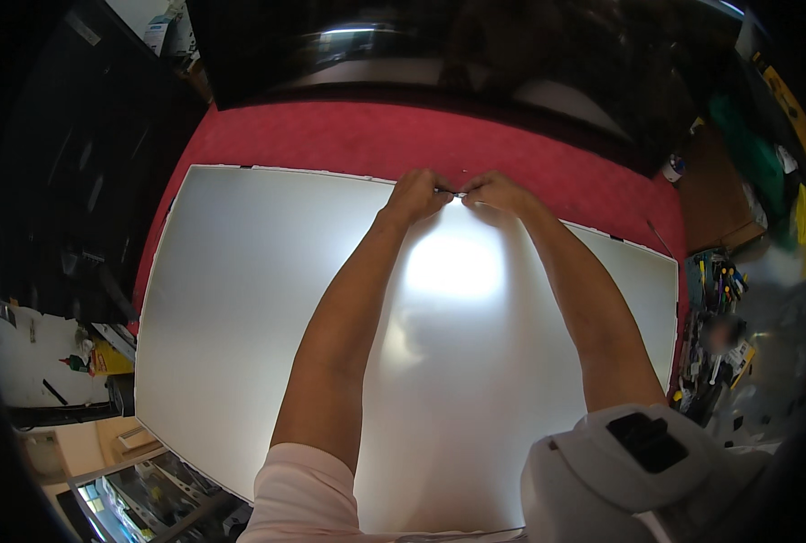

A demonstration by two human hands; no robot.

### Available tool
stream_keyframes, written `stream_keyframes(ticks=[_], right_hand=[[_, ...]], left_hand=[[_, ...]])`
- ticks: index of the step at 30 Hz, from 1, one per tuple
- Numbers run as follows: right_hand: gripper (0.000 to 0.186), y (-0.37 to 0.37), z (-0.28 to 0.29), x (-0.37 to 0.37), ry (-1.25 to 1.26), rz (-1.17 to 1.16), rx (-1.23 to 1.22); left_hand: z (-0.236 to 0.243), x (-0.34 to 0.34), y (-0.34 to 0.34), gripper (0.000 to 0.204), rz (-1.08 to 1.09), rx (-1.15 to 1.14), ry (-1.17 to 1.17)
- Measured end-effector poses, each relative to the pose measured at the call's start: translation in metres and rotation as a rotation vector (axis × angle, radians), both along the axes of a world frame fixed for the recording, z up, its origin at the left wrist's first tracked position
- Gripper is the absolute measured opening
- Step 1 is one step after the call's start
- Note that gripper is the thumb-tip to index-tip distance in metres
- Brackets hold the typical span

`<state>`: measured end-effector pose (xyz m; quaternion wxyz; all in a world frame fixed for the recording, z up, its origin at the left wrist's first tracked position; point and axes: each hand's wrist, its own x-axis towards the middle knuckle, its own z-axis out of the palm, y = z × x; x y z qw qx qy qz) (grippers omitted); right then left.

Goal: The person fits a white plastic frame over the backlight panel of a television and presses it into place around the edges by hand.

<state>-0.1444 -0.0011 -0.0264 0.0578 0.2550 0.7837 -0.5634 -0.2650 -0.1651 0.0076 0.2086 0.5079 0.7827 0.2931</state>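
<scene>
White and smooth, the broad panel (231,281) lies beneath your bare forearms on the red tabletop (330,134), a bright patch of light glaring on it just near of your hands. Your left hand (416,196) and right hand (498,193) meet almost tip to tip at the middle of its far edge. Your fingers on both sides are bunched narrow there; you cannot tell from this view exactly what they pinch. Beyond the red strip stands a dark glossy screen (557,68). Mixed hand tools (715,276) crowd the right, beside a brown box (712,195).
</scene>
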Motion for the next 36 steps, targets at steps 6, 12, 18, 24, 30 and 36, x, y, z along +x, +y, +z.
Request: stream_keyframes(ticks=[6, 12, 18, 24, 30, 36], right_hand=[[0.025, -0.005, -0.005, -0.002, 0.006, -0.032, 0.037], [0.021, -0.005, -0.009, -0.003, 0.024, -0.001, 0.040], [0.020, -0.012, -0.003, -0.001, 0.032, -0.007, 0.082], [0.025, -0.007, -0.008, -0.002, 0.039, 0.017, 0.126], [0.032, -0.010, -0.008, 0.000, 0.117, 0.010, 0.137], [0.032, -0.014, 0.004, 0.003, 0.066, 0.013, 0.136]], left_hand=[[-0.001, -0.003, 0.010, 0.015, -0.085, -0.005, 0.134], [0.010, -0.016, 0.020, 0.009, -0.353, -0.023, 0.467], [0.000, -0.009, 0.013, 0.008, -0.335, 0.036, 0.564], [0.014, -0.009, 0.029, 0.009, -0.467, -0.155, 0.630], [0.032, 0.003, 0.044, 0.009, -0.632, -0.162, 0.747], [0.026, 0.002, 0.039, 0.007, -0.659, -0.024, 0.785]])
